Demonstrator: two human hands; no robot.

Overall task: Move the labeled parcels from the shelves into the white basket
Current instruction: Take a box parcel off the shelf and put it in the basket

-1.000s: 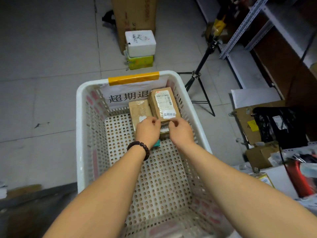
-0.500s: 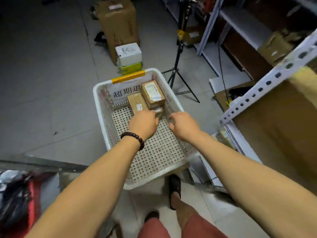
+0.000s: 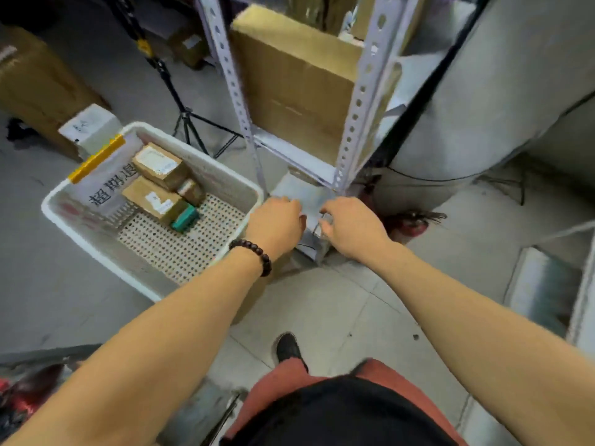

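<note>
The white basket (image 3: 54, 217) stands on the floor at left with a paper sign in it. Against its far end lie two labeled brown parcels (image 3: 159, 165) (image 3: 151, 197), a small brown parcel (image 3: 191, 189) and a teal parcel (image 3: 185, 218). My left hand (image 3: 277, 223), with a bead bracelet at the wrist, hovers at the basket's right rim, fingers loosely curled and empty. My right hand (image 3: 351, 223) hangs beside it, also loosely curled and holding nothing. Both are just below the foot of the metal shelf (image 3: 363, 91), which carries a large cardboard box (image 3: 289, 85).
A black tripod (image 3: 183, 114) stands behind the basket. A white box (image 3: 90, 123) and a big carton (image 3: 32, 85) sit at the far left. A grey pillar (image 3: 483, 91) rises at right, with a red object (image 3: 409, 223) at its base. My foot (image 3: 288, 347) is on the tiles.
Both hands have let go of the parcels and come out of the basket to the right, towards the shelf. The view has swung right, so the basket now lies at the left.
</note>
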